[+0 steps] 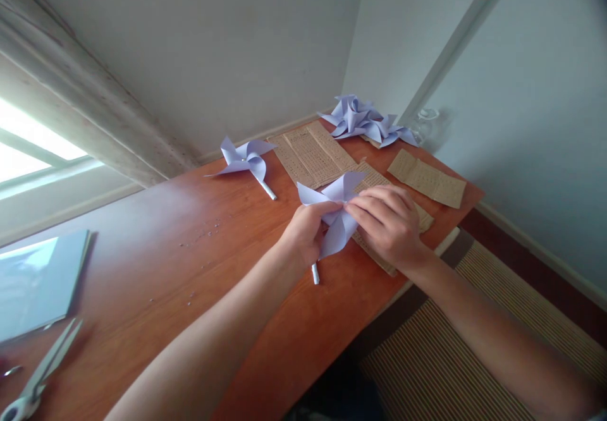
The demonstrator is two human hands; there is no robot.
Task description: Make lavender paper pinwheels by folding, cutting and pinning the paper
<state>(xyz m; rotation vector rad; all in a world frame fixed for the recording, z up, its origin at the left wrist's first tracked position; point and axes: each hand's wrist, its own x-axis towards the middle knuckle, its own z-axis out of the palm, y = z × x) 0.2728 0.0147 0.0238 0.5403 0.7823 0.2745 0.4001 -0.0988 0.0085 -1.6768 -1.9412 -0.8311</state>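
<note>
Pale lilac paper pinwheel (337, 212) on a white stick, lilac pinwheels (244, 158) and pile (365, 121) beyond, tan printed sheets (310, 152), reddish-brown wood-grain surface (190, 263), striped beige floor mat (455, 345).

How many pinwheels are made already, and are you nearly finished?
One finished pinwheel lies on the table with its stick on, and a pile of paper wheels waits at the far corner. The left hand and right hand are pinching another pinwheel together. The pile shows no sticks yet.
</note>
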